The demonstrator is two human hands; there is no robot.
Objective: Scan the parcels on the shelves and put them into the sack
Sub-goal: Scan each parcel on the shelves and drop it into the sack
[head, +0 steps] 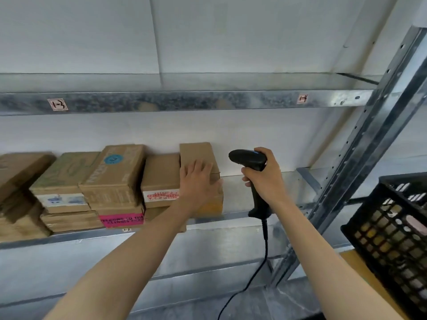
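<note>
Several brown cardboard parcels stand in a row on the middle metal shelf (242,192). My left hand (198,181) lies on the rightmost parcel (196,151), fingers spread over its top and thumb at its right front corner. Beside it on the left sits a parcel with a red-printed white label (160,181), then a tall one with a blue round sticker (115,172) on top of a parcel with a pink label (121,219). My right hand (265,179) grips a black corded barcode scanner (249,159), its head pointing left toward the rightmost parcel. No sack is in view.
A black plastic crate (390,234) stands at the right on a brown surface. A slanted steel upright (360,148) frames the shelving on the right. The upper shelf beam (184,101) carries small labels. The scanner cable (256,273) hangs down in front of the lower shelf.
</note>
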